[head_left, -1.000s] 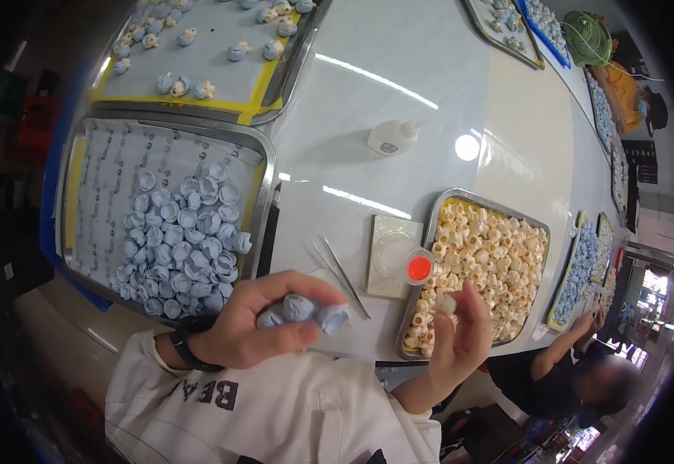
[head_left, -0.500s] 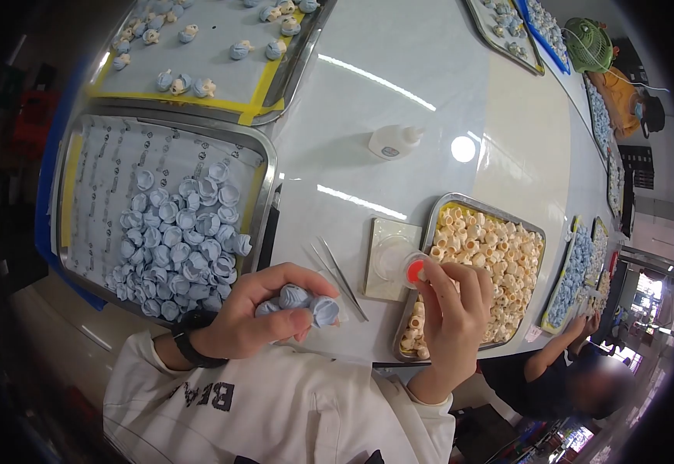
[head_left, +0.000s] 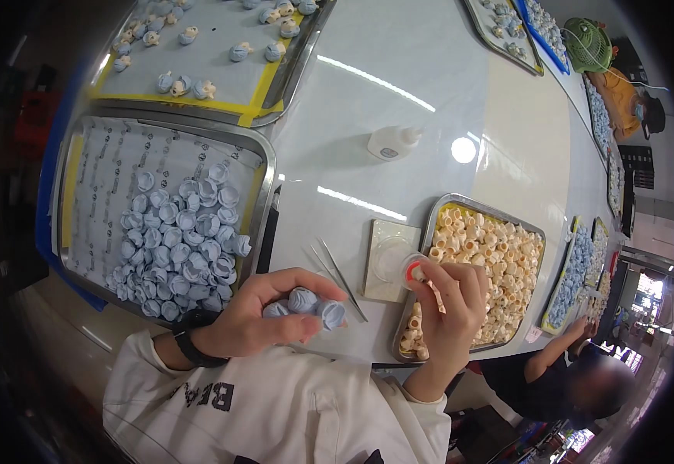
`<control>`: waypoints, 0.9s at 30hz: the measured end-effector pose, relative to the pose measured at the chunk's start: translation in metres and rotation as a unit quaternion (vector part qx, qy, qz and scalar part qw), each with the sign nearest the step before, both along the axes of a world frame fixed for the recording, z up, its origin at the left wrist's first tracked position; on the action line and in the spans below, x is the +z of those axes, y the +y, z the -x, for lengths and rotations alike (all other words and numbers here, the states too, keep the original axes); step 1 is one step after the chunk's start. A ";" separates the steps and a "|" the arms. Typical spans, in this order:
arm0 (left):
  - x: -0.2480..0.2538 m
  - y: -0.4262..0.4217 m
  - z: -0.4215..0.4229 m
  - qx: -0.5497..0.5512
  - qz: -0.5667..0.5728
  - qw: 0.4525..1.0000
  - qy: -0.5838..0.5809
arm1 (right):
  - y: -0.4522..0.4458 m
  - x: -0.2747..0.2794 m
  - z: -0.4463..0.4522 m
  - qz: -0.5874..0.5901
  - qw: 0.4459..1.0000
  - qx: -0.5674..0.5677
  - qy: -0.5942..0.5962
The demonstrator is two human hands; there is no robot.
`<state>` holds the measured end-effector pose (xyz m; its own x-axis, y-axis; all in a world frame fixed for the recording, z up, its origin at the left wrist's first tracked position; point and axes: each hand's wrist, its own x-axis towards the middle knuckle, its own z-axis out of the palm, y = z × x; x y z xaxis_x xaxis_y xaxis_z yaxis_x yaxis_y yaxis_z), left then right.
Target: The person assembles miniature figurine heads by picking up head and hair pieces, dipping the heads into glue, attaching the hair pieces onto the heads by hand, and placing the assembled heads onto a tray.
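Observation:
My left hand (head_left: 255,313) is closed around several small blue-grey hollow shells (head_left: 303,300), which show between thumb and fingers. The fingertips of my right hand (head_left: 457,309) are pinched together at a small clear cup with a red inside (head_left: 412,267). A small cream piece (head_left: 419,272) shows at those fingertips, partly over the red; the fingers hide most of it. Beside the cup, a clear round dish (head_left: 389,259) rests on a pale square block (head_left: 383,290). Tweezers (head_left: 341,278) lie between my hands.
At left, a metal tray (head_left: 271,166) holds many blue-grey shells. Behind it, another tray (head_left: 275,116) carries joined blue-and-cream pieces. A tray of cream hollow pieces (head_left: 491,263) sits beneath my right hand. A white bottle (head_left: 395,143) stands mid-table. Another person (head_left: 561,371) works at right.
My right fingertips have shifted slightly at the cup, and a cream piece now covers part of the red. My left hand has turned a little, moving the shells slightly right.

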<state>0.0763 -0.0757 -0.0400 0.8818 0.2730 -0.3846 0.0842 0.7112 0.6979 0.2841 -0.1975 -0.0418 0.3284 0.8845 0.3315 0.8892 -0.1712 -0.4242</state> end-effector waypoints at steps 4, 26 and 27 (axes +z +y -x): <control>0.000 -0.002 -0.001 0.004 0.002 1.000 0.010 | -0.003 -0.001 0.000 -0.009 1.000 -0.014 -0.016; -0.002 -0.004 -0.006 -0.010 -0.108 0.994 -0.010 | -0.022 -0.019 0.018 -0.194 0.960 -0.057 0.192; -0.002 -0.005 -0.007 -0.006 -0.120 0.993 -0.014 | -0.021 -0.018 0.021 -0.195 0.960 -0.057 0.194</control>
<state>0.0837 -0.0804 -0.0419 0.8949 0.3433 -0.2851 0.0695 0.5238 0.8490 0.2627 -0.2188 -0.0597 0.5802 0.6698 0.4634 0.6371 -0.0188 -0.7705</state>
